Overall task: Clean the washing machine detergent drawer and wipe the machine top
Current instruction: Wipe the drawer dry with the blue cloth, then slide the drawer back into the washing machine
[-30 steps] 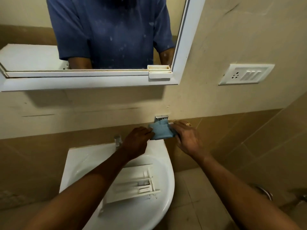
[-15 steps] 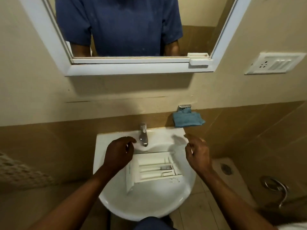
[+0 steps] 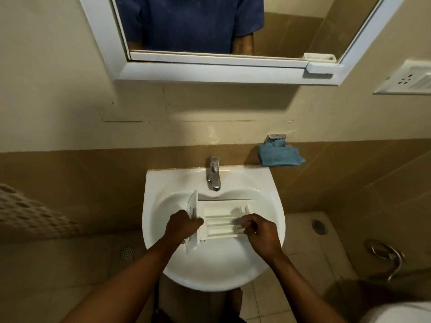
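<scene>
The drawer [image 3: 221, 220] was found lying in the sink [image 3: 211, 273], just near of the tap [image 3: 214, 176], with its front panel at the left end. The left hand [image 3: 184, 226] was wrapped round that panel, fingers curled on it. The right hand [image 3: 261, 234] was closed on the drawer's right end, fingertips pinched at a small tab or insert; which one could not be told.

The drawer was judged light, stiff, hollow white plastic, with thin dividers that were likely brittle. It was expected to be slippery if wet or soapy, though wetness could not be confirmed. Hold was judged best taken at the thick front panel and outer side walls, not at the dividers.

A blue cloth [image 3: 279, 155] was noted on a wall holder, far right of the sink, well apart from the drawer.
</scene>
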Demonstrator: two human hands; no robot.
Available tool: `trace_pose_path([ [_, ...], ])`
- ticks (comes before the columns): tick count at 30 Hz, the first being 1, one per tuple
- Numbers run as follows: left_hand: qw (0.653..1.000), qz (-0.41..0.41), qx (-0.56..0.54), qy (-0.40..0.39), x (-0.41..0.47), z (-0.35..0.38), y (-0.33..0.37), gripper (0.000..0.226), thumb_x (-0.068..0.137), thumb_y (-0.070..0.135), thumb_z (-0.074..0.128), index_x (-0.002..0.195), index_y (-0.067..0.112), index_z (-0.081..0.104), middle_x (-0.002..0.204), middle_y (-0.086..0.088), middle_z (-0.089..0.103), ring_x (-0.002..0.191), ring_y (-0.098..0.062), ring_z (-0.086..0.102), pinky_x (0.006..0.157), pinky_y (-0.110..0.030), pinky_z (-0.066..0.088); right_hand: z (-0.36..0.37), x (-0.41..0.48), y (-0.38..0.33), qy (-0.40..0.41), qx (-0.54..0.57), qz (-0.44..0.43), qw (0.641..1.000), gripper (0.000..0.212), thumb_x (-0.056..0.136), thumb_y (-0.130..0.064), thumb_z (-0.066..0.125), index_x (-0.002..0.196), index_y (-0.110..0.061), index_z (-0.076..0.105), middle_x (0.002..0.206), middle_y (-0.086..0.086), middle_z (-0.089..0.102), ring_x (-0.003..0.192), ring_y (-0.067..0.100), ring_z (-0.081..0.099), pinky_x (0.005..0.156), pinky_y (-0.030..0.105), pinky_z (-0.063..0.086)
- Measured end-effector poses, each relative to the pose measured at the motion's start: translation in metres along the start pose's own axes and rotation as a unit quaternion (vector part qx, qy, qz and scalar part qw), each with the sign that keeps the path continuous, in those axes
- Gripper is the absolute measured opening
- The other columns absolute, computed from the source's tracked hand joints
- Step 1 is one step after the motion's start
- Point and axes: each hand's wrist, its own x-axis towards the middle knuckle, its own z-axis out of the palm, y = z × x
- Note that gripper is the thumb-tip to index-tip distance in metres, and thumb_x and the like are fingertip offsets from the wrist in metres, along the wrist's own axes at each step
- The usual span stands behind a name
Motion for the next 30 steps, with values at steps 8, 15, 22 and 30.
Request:
trace_pose_path([
  [8,0.998,-0.018,-0.06,-0.027,-0.01,0.001,0.015,0.024,0.087,0.024,0.078,0.094,0.005,0.065,0.089,-0.018,0.069,0.078,-0.035,0.071,0.057,-0.055,0.062,-0.027,-0.004,0.013,0.059,0.124,0.056,0.989,0.023,0.098,-0.007,0.059,0.106,-0.023,0.074,0.09,-0.012,0.078,0.081,0.009,0.074,0.078,0.045,0.062],
  [15,0.994,-0.076,-0.084,0.008,-0.051,-0.012,0.012,0.048,0.09,0.028,0.077,0.131,0.008,0.06,0.103,-0.013,0.068,0.083,-0.028,0.07,0.047,-0.04,0.059,-0.068,0.057,0.007,0.027,0.131,-0.014,0.991,0.025,0.086,-0.037,0.058,0.098,-0.024,0.075,0.089,-0.01,0.077,0.082,0.01,0.072,0.077,0.032,0.059],
  [22,0.976,-0.117,-0.137,0.126,-0.125,-0.025,0.008,0.041,0.095,0.024,0.068,0.129,0.001,0.063,0.094,-0.007,0.065,0.07,-0.024,0.069,0.038,-0.032,0.053,-0.05,0.105,-0.018,-0.09,0.111,-0.056,0.988,0.011,0.095,-0.017,0.069,0.101,-0.022,0.077,0.101,-0.007,0.077,0.087,-0.006,0.068,0.084,0.015,0.054],
  [30,0.95,-0.153,-0.197,0.19,-0.237,-0.04,-0.066,0.015,0.096,0.017,0.06,0.102,0.01,0.072,0.09,-0.013,0.07,0.072,-0.025,0.07,0.045,-0.034,0.055,-0.02,0.046,-0.082,-0.214,0.249,0.021,0.944,0.021,0.1,-0.032,0.063,0.101,-0.017,0.077,0.088,0.005,0.078,0.084,0.026,0.075,0.07,0.035,0.06],
])
